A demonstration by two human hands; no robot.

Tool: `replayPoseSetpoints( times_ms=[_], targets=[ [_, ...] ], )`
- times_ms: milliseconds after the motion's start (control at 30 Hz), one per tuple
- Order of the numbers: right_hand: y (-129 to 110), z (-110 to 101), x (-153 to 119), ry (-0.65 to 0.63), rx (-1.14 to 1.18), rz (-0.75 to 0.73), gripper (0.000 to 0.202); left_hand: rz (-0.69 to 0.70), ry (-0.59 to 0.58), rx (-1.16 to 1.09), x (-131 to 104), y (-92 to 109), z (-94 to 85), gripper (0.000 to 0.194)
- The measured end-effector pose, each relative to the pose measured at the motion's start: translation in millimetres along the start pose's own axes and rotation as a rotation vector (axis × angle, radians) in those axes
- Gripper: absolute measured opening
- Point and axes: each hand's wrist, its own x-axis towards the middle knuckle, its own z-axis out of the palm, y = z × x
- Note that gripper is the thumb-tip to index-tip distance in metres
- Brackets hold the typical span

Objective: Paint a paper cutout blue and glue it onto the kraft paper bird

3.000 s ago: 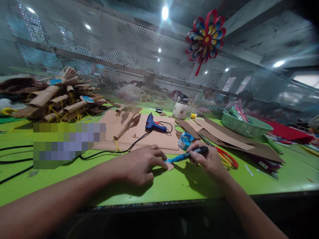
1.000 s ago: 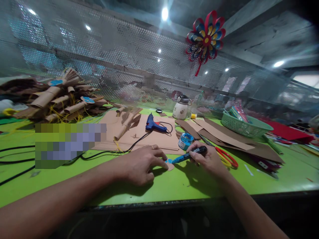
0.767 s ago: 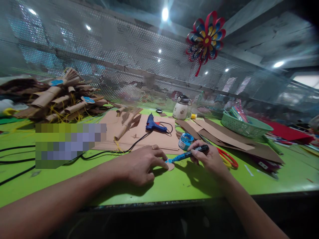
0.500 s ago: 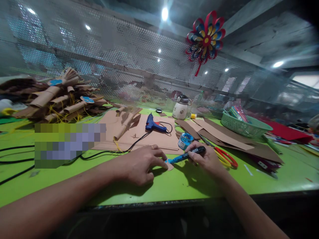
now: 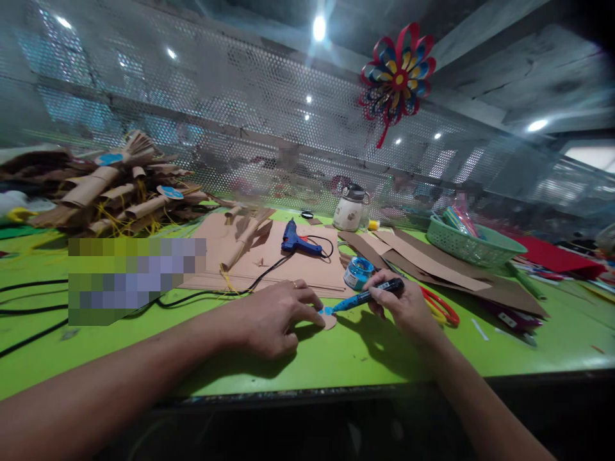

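Observation:
My left hand [image 5: 273,320] lies on the green table with its fingers stretched out. Its fingertips press down the edge of a small round piece of brown card [image 5: 328,322], which has blue marks along its upper part. My right hand [image 5: 403,298] grips a marker [image 5: 369,294] with a dark barrel and a blue front end. The marker slants down to the left, its tip at or just above the blue marks; I cannot tell if it touches. Behind it stands an open jar of blue paint [image 5: 358,274].
A blue glue gun [image 5: 298,242] with a black cord rests on brown card sheets [image 5: 312,272]. Scissors with red and yellow handles [image 5: 446,310] lie right of my right hand. Rolled brown paper bundles [image 5: 100,186] pile up left; a green basket [image 5: 480,246] stands right.
The marker tip has shifted slightly right, away from my left fingers, and more blue shows on the card. My left hand stays in place.

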Motion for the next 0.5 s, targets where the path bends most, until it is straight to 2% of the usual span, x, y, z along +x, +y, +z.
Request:
replayPoseSetpoints(
  times_ms=[500],
  targets=[
    [-0.3,-1.1,0.0,-0.073,-0.113,-0.059,0.013,0.003,-0.011,-0.012,-0.2,-0.6,0.4,0.059]
  ],
)
